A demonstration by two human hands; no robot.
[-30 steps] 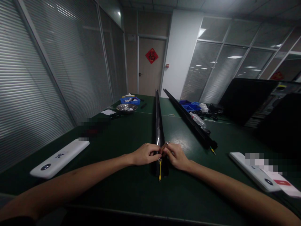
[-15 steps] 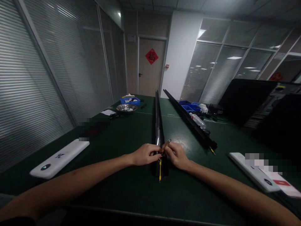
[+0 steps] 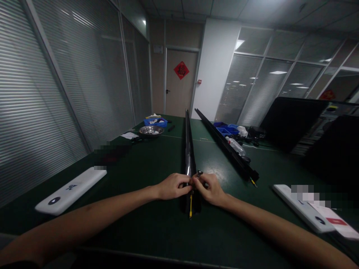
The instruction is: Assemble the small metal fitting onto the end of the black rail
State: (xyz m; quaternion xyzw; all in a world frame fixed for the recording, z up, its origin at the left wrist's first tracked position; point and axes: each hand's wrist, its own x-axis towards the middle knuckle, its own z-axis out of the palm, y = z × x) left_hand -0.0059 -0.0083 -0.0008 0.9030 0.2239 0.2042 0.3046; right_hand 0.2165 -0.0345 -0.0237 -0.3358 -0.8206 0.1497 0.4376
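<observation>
A long black rail [image 3: 189, 149] lies lengthwise on the green table, its near end under both hands. My left hand [image 3: 174, 185] is closed at the rail's near end, thumb and fingertips pinched together on something too small to make out. Opposite it, my right hand [image 3: 209, 188] is closed around a small metal tool [image 3: 199, 173], whose shiny head sticks up above the fingers. The fingertips of both hands nearly meet over the rail. Below them a short yellow wire [image 3: 191, 206] with a metal end hangs out over the rail's end.
A second black rail [image 3: 230, 147] with a yellow lead lies to the right, beside a plastic bottle [image 3: 237, 146] and blue bins [image 3: 224, 130]. White devices sit at left [image 3: 71, 190] and right [image 3: 303, 207]. A metal bowl [image 3: 151, 130] and blue basket [image 3: 155, 122] stand far left.
My right hand has turned slightly, and the tool's head now points more upright. My left hand stays at nearly the same spot on the rail. The view has tilted up a little.
</observation>
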